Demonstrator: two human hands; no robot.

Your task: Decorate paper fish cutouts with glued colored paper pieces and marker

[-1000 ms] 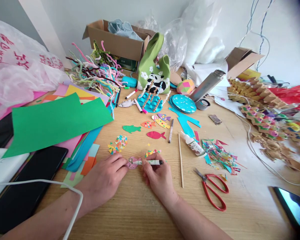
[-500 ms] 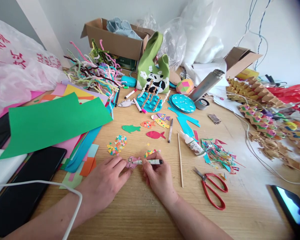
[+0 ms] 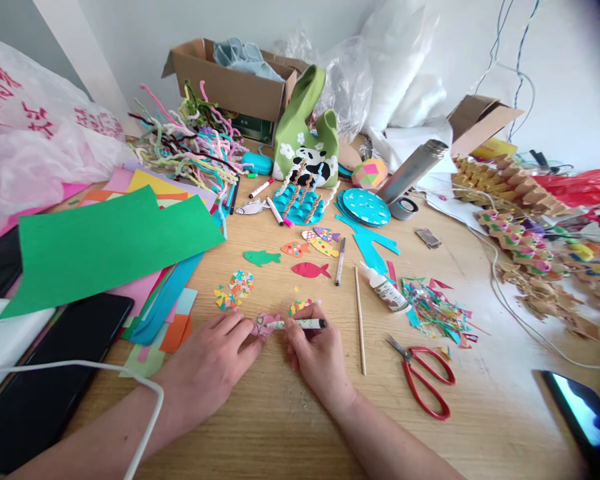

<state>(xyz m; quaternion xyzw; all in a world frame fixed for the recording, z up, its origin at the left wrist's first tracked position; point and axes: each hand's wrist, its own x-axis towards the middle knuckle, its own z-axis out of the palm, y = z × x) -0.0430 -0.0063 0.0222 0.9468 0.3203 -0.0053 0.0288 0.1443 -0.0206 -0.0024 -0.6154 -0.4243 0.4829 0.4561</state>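
Observation:
My right hand [image 3: 316, 347] grips a white marker [image 3: 303, 324] between thumb and fingers, its dark end pointing right. The marker's tip meets a small pink paper fish [image 3: 264, 324] that bears dark drawn lines. With its fingertips, my left hand [image 3: 215, 357] holds the fish's left end against the table. Just beyond lie small piles of paper bits [image 3: 240, 283] and some yellow and pink bits [image 3: 298, 307]. Farther off are several finished-looking paper fish, among them a green fish [image 3: 262, 257], a red fish [image 3: 311, 269] and an orange fish [image 3: 295, 249].
To the right lie a wooden stick [image 3: 361, 320], a glue bottle [image 3: 387, 290], red-handled scissors [image 3: 423, 380] and paper scraps [image 3: 437, 310]. Green paper [image 3: 115, 250] covers coloured sheets at left. A white cable [image 3: 153, 413] crosses my left forearm. A metal flask [image 3: 415, 170] leans behind.
Very little differs. Both hands, the marker and the paper fish stay in nearly the same place.

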